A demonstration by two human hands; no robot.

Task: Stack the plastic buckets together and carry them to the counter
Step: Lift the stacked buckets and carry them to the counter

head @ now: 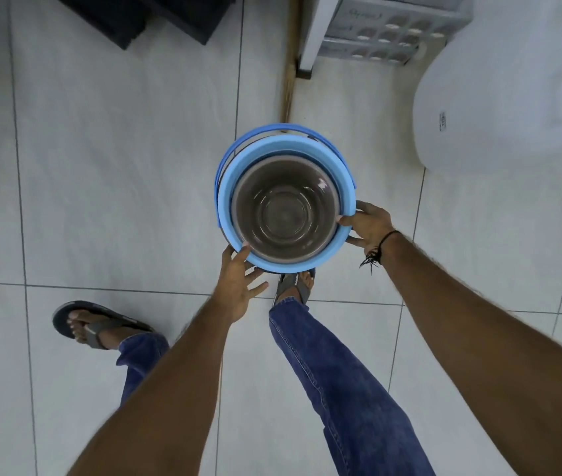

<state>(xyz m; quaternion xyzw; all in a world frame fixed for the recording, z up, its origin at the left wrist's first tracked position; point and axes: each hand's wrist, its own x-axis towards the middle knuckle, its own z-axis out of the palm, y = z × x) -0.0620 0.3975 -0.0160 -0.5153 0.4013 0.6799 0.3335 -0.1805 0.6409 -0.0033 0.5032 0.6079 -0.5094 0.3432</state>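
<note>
A grey-brown bucket (286,207) sits nested inside a light blue bucket (229,197), seen from straight above at the centre of the view. The blue bucket's handle hangs folded along its far rim. My right hand (367,226) grips the stack's right rim, thumb over the edge. My left hand (238,283) touches the near-left rim with its fingers spread, some reaching under the blue bucket. The stack is held above the tiled floor, over my right foot; the bucket walls are hidden.
A large white plastic container (499,108) lies at the right. A grey perforated crate (393,29) stands at the back right beside a white post (313,32). A wooden stick (289,60) runs along the floor. Dark objects (142,15) fill the back left.
</note>
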